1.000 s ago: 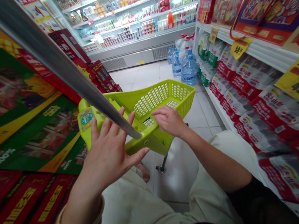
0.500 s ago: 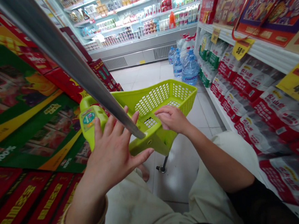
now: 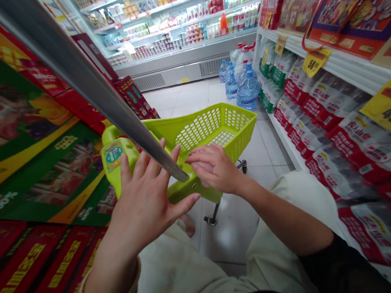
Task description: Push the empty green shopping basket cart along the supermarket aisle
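Observation:
My left hand (image 3: pixel 144 203) is spread wide, palm down, at the near end of a lime-green shopping cart (image 3: pixel 207 121). A grey metal pole (image 3: pixel 112 98) slants down across its fingers toward the cart's near rim; whether they touch it I cannot tell. To the right, my right hand (image 3: pixel 213 168) hovers over the cart's near edge. Its fingers lie together, bent toward the left with the thumb tucked below, and no object shows in them. Mesh sides and a slotted floor show in the cart's basket. A round-label panel (image 3: pixel 115 154) sits at its left end.
Wrapped packs of bottled water (image 3: pixel 343 125) line the right shelf under yellow price tags (image 3: pixel 316 62). Stacked red and green drink cartons (image 3: pixel 24 145) stand close on the left. Beyond are large water jugs (image 3: pixel 247 89) and a refrigerated display (image 3: pixel 175 45). White tiles (image 3: pixel 192 95) cover the floor.
My right hand has moved left and slightly down, closer to my left hand, and its fingers reach further left. My left hand stays spread in nearly the same place.

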### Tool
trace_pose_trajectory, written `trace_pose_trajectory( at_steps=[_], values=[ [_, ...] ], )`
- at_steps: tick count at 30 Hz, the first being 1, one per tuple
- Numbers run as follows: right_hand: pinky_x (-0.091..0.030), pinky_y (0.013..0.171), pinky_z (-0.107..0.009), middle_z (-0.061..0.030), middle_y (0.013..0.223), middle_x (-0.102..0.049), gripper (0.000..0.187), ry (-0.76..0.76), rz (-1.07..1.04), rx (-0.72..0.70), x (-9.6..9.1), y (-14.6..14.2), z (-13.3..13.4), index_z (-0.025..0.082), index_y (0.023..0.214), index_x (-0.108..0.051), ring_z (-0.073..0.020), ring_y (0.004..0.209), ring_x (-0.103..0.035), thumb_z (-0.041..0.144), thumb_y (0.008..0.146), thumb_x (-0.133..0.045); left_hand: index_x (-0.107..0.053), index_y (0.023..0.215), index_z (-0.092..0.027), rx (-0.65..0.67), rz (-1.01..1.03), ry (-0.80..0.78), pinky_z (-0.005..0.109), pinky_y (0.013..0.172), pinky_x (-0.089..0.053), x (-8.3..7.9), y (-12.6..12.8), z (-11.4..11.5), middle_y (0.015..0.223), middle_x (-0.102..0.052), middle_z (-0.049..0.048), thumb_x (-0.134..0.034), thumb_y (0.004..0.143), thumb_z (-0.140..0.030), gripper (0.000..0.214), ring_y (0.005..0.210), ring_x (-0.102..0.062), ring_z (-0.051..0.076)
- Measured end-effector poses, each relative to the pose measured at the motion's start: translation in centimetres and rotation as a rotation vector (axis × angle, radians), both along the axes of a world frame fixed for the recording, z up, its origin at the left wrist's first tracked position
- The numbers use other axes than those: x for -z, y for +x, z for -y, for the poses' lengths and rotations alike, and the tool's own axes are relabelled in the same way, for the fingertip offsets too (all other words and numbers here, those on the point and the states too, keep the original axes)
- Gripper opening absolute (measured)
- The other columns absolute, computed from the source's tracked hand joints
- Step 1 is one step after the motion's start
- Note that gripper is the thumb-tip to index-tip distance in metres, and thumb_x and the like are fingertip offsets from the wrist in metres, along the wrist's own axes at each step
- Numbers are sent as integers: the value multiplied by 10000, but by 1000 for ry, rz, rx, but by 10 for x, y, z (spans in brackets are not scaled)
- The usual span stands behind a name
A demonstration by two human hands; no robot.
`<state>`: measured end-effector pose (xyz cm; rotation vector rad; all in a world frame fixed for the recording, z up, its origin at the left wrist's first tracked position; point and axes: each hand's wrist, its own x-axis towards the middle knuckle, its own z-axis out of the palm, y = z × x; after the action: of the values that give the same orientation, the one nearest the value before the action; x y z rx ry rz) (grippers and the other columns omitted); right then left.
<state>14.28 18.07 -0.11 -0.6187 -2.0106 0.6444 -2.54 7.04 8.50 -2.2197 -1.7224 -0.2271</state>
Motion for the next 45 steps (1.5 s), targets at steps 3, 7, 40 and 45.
trace_pose_trajectory(
  at_steps=[3, 7, 40, 45],
  values=[
    [-454, 1037, -396, -27, 1095, -759, 193, -93, 1, 38, 11, 6, -22, 271, 943, -790, -201, 1066, -679, 282, 911, -600, -320, 1602, -250, -6, 3, -9, 664, 1246, -77, 0, 0, 0, 1637, -371, 136, -556, 886, -683, 869, 1524, -285, 419],
    [-493, 1008, -392, -27, 1058, -770, 208, -208, 9, 197, 29, 19, -56, 263, 903, -796, -214, 1048, -689, 262, 877, -590, -305, 1607, -264, -16, 16, -8, 657, 1251, -70, 0, 1, 0, 1635, -379, 128, -576, 882, -671, 874, 1516, -303, 413],
    [-180, 1209, -508, -44, 1252, -705, 216, -82, 39, -14, -8, -1, 19, 280, 1054, -758, -235, 1218, -612, 282, 919, -589, -294, 1616, -264, -10, -6, 17, 659, 1243, -67, 0, 2, 1, 1658, -332, 131, -583, 894, -624, 857, 1520, -295, 421],
    [-216, 1190, -511, -40, 1201, -731, 197, -111, 60, 33, -3, 0, 7, 278, 998, -769, -234, 1184, -632, 267, 904, -597, -318, 1606, -254, -13, -7, 9, 667, 1239, -72, -1, 2, 2, 1655, -335, 145, -594, 893, -610, 844, 1516, -303, 425]
  ],
)
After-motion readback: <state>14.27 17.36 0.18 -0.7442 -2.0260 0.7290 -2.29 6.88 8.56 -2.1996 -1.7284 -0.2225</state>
